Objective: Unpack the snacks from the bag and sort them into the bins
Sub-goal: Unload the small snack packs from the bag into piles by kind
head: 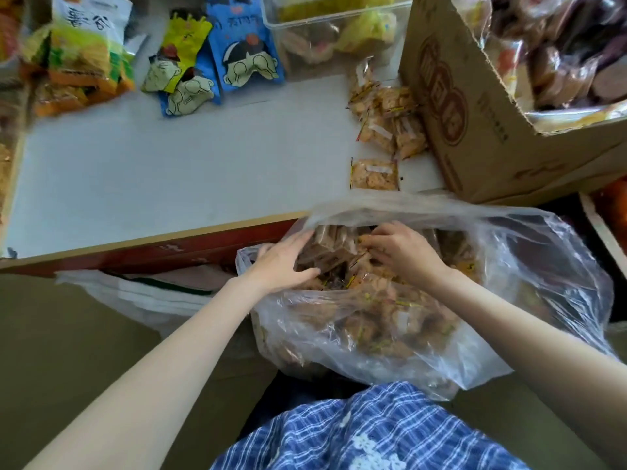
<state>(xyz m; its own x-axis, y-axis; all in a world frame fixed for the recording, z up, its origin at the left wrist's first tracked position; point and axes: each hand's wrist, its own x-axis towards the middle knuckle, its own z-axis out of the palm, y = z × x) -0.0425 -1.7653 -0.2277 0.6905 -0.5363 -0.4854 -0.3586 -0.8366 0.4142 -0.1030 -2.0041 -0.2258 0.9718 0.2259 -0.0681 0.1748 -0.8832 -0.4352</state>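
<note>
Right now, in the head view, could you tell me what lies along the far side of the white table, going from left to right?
Green-and-orange snack bags → yellow cartoon packet → blue cartoon packet → clear plastic bin → small clear cracker packets → cardboard box.

The white-and-green snack pouch (89,35) at top left bears large dark characters, "薯谷" as far as they can be read; the brown cardboard box (475,106) carries a round red-brown logo and small print, both illegible
</note>
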